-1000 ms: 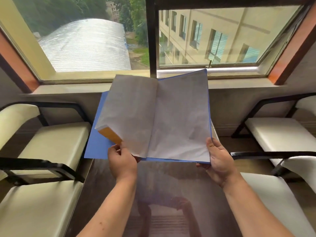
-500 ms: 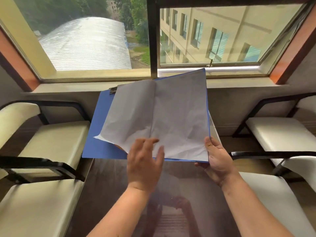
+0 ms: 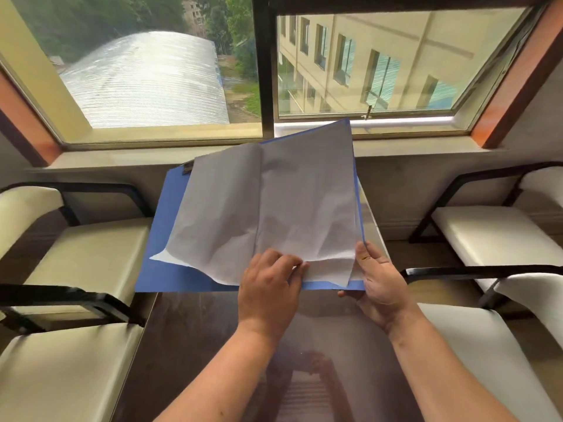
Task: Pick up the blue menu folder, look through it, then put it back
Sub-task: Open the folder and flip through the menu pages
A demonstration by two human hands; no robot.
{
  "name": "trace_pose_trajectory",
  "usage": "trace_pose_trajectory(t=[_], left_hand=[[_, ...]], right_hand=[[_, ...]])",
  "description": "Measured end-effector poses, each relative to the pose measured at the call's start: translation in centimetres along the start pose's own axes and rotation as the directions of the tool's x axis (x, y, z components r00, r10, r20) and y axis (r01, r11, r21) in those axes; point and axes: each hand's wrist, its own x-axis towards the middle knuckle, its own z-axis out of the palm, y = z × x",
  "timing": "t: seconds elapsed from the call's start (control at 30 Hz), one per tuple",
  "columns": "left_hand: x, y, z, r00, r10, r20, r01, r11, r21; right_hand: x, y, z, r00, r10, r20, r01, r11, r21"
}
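**Left hand crosses to the right-hand page**

A second ago the left hand (image 3: 269, 287) pinched the lower corner of the left sheet. It has since let that sheet go and crossed to the middle, and its fingers (image 3: 291, 263) now lie curled on the bottom edge of the right page (image 3: 307, 205). The paper buckles there into a ridge, which suggests a corner is being worked loose; whether a sheet is actually pinched I cannot tell. The released left page (image 3: 219, 214) has settled flat on the cover, its lower corner sticking out to the left. My reading is that the looking-through step is midway, with the next leaf about to turn and the putting back not begun.

The folder (image 3: 161, 239) lies open and raised, tilted toward the window (image 3: 152, 71), above the far end of the dark glossy surface (image 3: 189, 345). The right hand (image 3: 377, 281) is the holding grip: closed on the folder's lower right corner, thumb on top against the blue edge, fingers underneath. The left hand sits just beside it, touching only paper near the bottom middle. The folder's left half hangs unsupported, so its weight seems to rest on the right grip.
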Motion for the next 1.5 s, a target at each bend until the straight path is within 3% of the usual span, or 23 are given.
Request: trace_pose_trajectory(t=[0.1,0.17,0.23,0.33,0.43,0.5,0.57,0.7,0.77,0.93,1.13,1.2,1.27,1.3,1.33,1.4,1.5], left_hand=[[0.3,-0.3,-0.5,0.981,-0.194,-0.031,0.188,0.973,-0.138],[0.7,-0.8,-1.0,0.910,-0.413,-0.038,0.388,0.880,-0.276],[1.0,-1.4,-1.3,0.800,-0.600,-0.027,0.526,0.721,-0.451],[1.4,-2.9,-1.8,0.588,-0.809,-0.010,0.617,0.456,-0.641],[1.4,-4.5,-1.8,0.401,-0.915,0.044,0.670,0.260,-0.695],[1.1,-5.0,-1.8,0.338,-0.939,0.067,0.646,0.180,-0.742],[0.7,-5.2,-1.8,0.336,-0.940,0.068,0.645,0.177,-0.743],[0.1,-5.5,-1.8,0.473,-0.881,0.035,0.655,0.325,-0.682],[-0.1,-5.8,-1.6,0.489,-0.872,0.012,0.690,0.379,-0.617],[-0.1,-7.1,-1.6,0.327,-0.945,-0.010,0.734,0.261,-0.627],[-0.6,-7.4,-1.4,0.282,-0.959,-0.023,0.782,0.243,-0.574],[-0.8,-7.5,-1.5,0.209,-0.978,0.010,0.840,0.174,-0.514],[-1.0,-7.5,-1.4,0.100,-0.987,0.123,0.854,0.021,-0.519],[-1.1,-7.5,-1.4,0.078,-0.975,0.210,0.825,-0.055,-0.563],[-1.1,-7.6,-1.3,0.086,-0.949,0.302,0.778,-0.126,-0.616],[-1.2,-7.8,-1.2,0.172,-0.889,0.425,0.662,-0.216,-0.718],[-1.2,-8.0,-1.3,0.267,-0.860,0.434,0.570,-0.222,-0.791]], right_hand=[[-0.1,-0.2,-0.5,1.000,0.002,-0.002,-0.002,1.000,0.003],[-0.2,-0.3,-0.9,1.000,0.003,0.019,-0.004,1.000,0.017],[-0.3,-0.5,-1.1,0.999,0.004,0.035,-0.005,1.000,0.024],[-0.3,-0.8,-1.1,0.999,0.008,0.033,-0.009,1.000,0.025],[-0.2,-1.0,-1.1,1.000,0.015,0.016,-0.015,0.999,0.031],[-0.1,-1.0,-1.1,1.000,0.014,0.009,-0.015,0.999,0.035],[-0.1,-1.0,-1.0,1.000,0.013,0.012,-0.013,0.999,0.030],[0.0,-0.9,-0.9,1.000,0.013,0.017,-0.014,0.999,0.030],[0.0,-1.0,-0.8,1.000,0.016,0.013,-0.017,0.999,0.042],[-0.1,-1.3,-0.3,1.000,0.013,-0.012,-0.013,1.000,0.021],[0.1,-1.3,-0.2,1.000,0.025,-0.019,-0.024,1.000,0.020],[0.3,-1.2,-0.4,1.000,0.020,-0.017,-0.019,0.999,0.035],[0.5,-1.1,-0.6,1.000,0.015,-0.014,-0.014,0.999,0.044],[0.5,-1.1,-0.7,1.000,0.013,-0.012,-0.012,0.999,0.043],[0.6,-1.1,-0.8,1.000,0.013,-0.010,-0.013,0.999,0.039],[0.7,-1.0,-0.8,1.000,0.019,-0.008,-0.019,0.999,0.031],[0.6,-0.8,-0.9,0.999,0.025,-0.023,-0.025,0.999,0.028]])
